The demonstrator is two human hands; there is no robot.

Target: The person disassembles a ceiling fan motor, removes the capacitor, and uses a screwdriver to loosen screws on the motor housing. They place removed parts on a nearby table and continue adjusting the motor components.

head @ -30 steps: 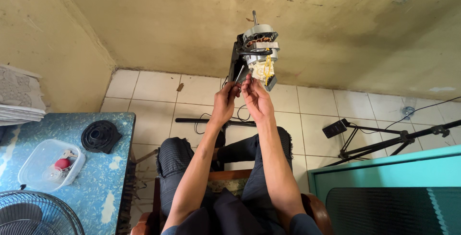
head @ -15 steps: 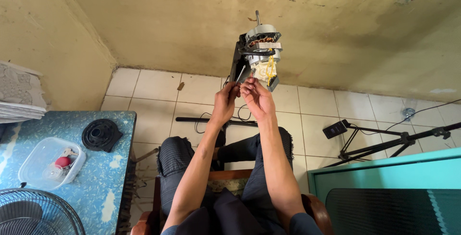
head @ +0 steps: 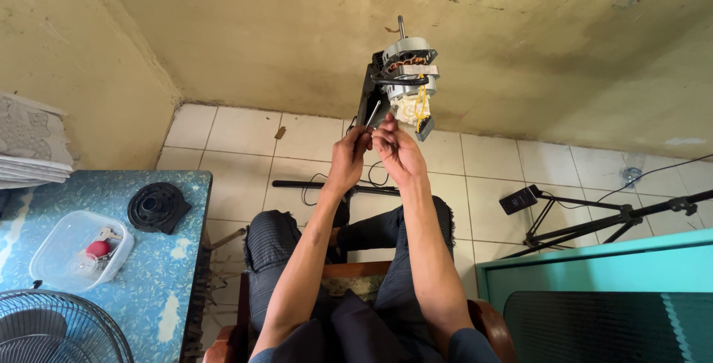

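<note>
- Overhead, head view: a seated person held both arms raised toward a fan motor with a bare shaft on top, copper windings showing through the housing, and a black bracket down its left side.
- Left hand was closed, fingers pinching a thin metal tool whose tip met the black bracket at the motor's lower left.
- Right hand sat touching the left one, fingers pressed together just under the white plastic part at the motor's base; whether they gripped a small piece there, I could not tell.
- A yellow wire hung down the motor's right side, near a small dark block.
- Compared with the pictures half a second and a second back, hands, tool and motor kept almost the same pose; only slight shifts showed. My reading: slow fine work at one spot on the bracket, nothing freed or removed.
- Lower left, a blue speckled surface carried a round black part, a clear plastic container with small pieces and something red, and a fan guard at the corner.
- On the tiled floor lay a black stand and cables; a teal cabinet stood at the right.
</note>
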